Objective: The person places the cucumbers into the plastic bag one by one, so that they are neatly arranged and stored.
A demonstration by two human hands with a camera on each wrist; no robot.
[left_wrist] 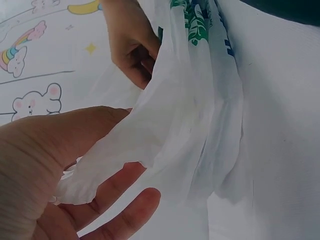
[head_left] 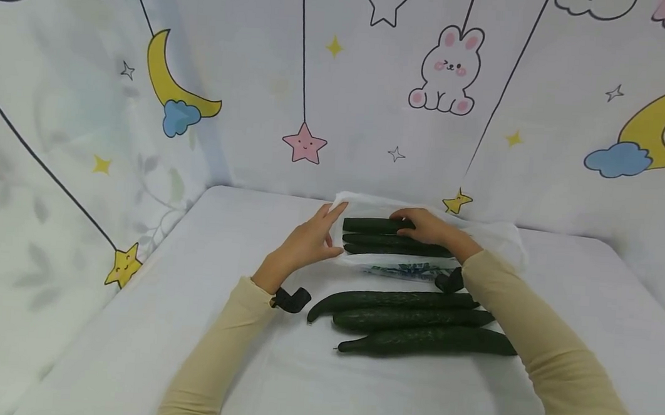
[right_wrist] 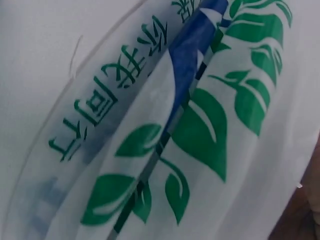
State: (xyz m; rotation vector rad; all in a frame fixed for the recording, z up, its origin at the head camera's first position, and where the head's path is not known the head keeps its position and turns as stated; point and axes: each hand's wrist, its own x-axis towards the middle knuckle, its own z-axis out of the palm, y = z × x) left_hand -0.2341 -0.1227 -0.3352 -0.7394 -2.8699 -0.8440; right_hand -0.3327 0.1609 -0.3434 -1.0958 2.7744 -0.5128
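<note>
Bag (head_left: pixel 494 238) (cucumbers (head_left: pixel 389 242) inside), between both hands

Both arms in beige sleeves reaching forward, left hand (head_left: pixel 302 246) grip pinching, right hand (head_left: pixel 430 228) fingers curled forward

White table (head_left: pixel 133 347), three loose cucumbers (head_left: pixel 411 318), plastic bag (head_left: pixel 494 238)

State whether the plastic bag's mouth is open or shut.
Open: the left hand holds the plastic bag edge apart while three cucumbers lie inside.
</note>
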